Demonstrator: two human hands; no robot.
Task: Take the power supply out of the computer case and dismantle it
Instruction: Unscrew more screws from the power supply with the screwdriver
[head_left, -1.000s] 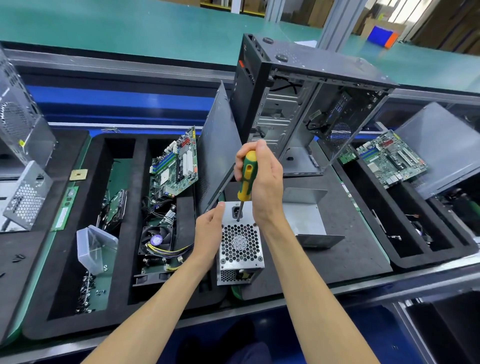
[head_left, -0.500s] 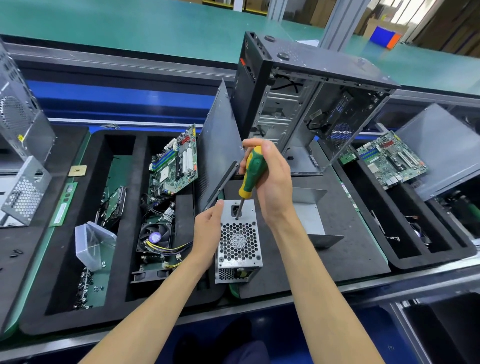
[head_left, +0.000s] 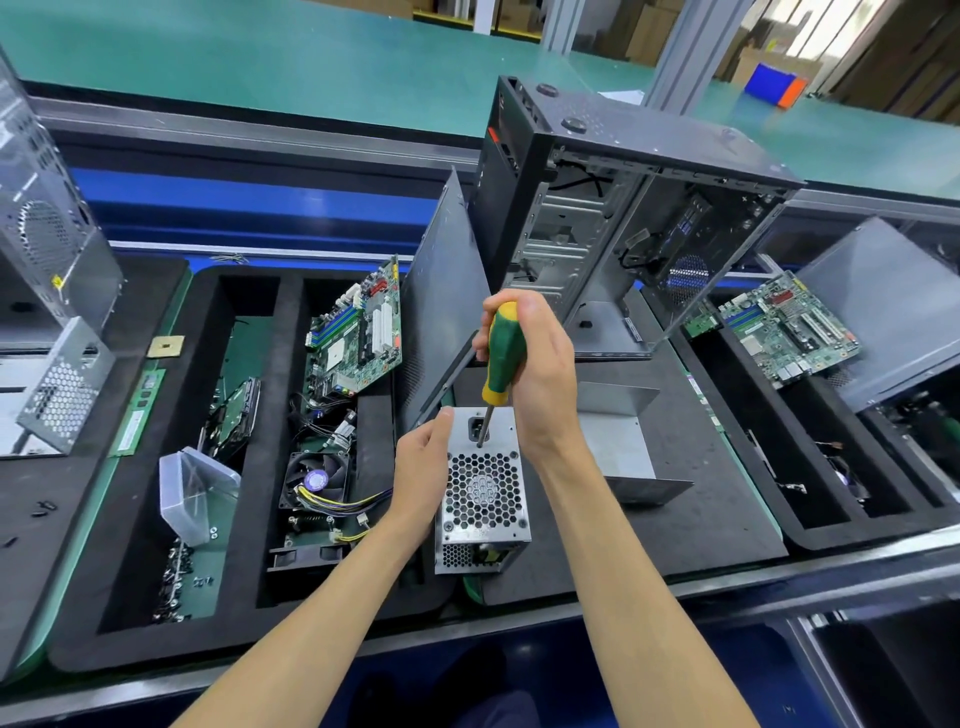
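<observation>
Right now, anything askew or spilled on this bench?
Loose screws lie scattered in the left foam tray beside a tipped clear plastic box. A side panel leans against the open computer case. Nothing looks damaged.

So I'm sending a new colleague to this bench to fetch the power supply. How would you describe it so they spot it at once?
Start at the open black computer case standing at the back. On the black mat just in front of it, nearer the bench edge, stands the power supply, a small silver metal box. Unlike the flat boards around it, it has a honeycomb fan grille, and the left hand steadies it while the right hand works a green-and-yellow screwdriver into it.
</observation>
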